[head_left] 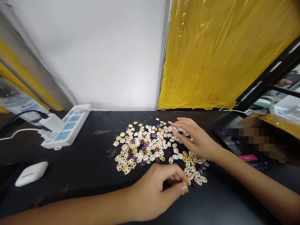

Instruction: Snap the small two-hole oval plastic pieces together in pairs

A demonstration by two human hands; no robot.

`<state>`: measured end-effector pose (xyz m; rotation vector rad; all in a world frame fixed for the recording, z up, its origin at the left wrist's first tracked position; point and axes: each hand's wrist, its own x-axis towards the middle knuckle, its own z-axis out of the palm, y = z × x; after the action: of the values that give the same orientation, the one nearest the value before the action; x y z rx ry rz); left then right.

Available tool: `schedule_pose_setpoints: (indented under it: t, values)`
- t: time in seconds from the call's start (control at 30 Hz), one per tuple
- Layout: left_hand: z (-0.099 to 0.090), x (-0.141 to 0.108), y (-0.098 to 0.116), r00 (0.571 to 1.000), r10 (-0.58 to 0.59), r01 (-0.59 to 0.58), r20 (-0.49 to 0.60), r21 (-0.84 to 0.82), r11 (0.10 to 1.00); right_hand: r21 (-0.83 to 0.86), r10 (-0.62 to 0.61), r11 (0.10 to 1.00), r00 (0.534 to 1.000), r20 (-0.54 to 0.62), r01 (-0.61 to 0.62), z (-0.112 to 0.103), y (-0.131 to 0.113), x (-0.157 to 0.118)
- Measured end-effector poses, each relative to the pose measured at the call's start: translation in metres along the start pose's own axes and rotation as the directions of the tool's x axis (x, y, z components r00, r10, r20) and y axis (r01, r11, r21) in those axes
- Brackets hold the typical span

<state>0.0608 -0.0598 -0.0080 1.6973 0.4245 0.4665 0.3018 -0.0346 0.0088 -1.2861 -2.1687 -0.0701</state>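
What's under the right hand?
Pale pieces peek out beside the right hand. Anything directly beneath it is covered, so I can't tell what's there.

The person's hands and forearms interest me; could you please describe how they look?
The bare left hand and bare right hand wear no visible gloves, rings or bracelets. No sleeve, watch or marking shows on the left forearm or right forearm.

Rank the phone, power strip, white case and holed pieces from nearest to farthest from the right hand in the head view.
1. Holed pieces: at and beneath the right hand.
2. Phone: just to its right.
3. Power strip: on the left, toward the back.
4. White case: far left, nearer the front.
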Motion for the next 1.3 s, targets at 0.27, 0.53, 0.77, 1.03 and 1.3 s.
schedule_pose_setpoints:
  t: [0.27,0.53,0.77,1.03,1.3]
  values:
    - [-0.009,0.01,-0.007,0.99,-0.091,0.11,0.108,-0.185,0.977,-0.033,0.069,0.997,0.992,0.109,-0.066,0.006,0.016,0.043]
    - [-0.015,0.012,-0.007,0.981,-0.098,0.126,0.17,-0.166,0.978,-0.081,0.134,0.989,0.973,0.188,-0.121,0.034,0.022,0.077]
    - [-0.015,0.011,-0.005,0.982,-0.062,0.08,0.177,-0.094,0.992,-0.086,0.16,0.986,0.968,0.195,-0.146,0.037,0.022,0.063]
    - [-0.014,0.01,-0.003,0.985,-0.023,0.025,0.17,-0.013,1.0,-0.027,0.216,0.976,0.973,0.085,-0.214,0.028,0.017,0.063]
    - [-0.012,0.013,-0.007,0.99,0.044,-0.054,0.138,0.071,0.996,0.038,0.186,0.981,0.976,0.117,-0.191,0.03,0.003,0.061]
